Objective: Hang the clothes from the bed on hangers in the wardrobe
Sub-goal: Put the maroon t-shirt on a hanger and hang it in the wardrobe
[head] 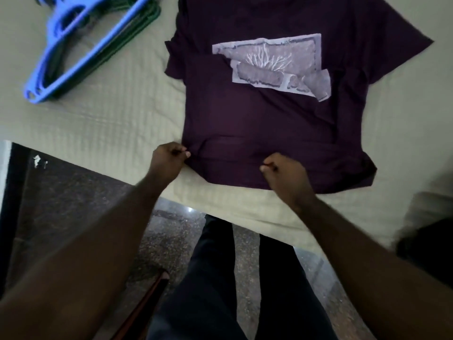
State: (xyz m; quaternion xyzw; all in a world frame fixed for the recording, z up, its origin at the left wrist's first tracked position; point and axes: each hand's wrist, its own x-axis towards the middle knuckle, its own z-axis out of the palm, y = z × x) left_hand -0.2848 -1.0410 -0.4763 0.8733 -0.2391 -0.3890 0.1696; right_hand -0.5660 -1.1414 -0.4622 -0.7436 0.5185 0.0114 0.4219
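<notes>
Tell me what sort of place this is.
Probably a bedroom: a bed with a pale quilted cover, a dark purple printed T-shirt spread on it, and stacked blue and green plastic hangers.

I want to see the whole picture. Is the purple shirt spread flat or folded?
Spread out on the bed, not flat: a fold of the purple shirt covers a corner of its print.

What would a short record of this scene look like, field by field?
Garment: purple T-shirt with a pale print, spread on the bed
Left: left hand pinches the shirt's near hem at its corner
Right: right hand grips the near hem further along
Beside it: hangers, blue stacked on green, apart from the shirt
Progress: shirt not yet on a hanger
</notes>
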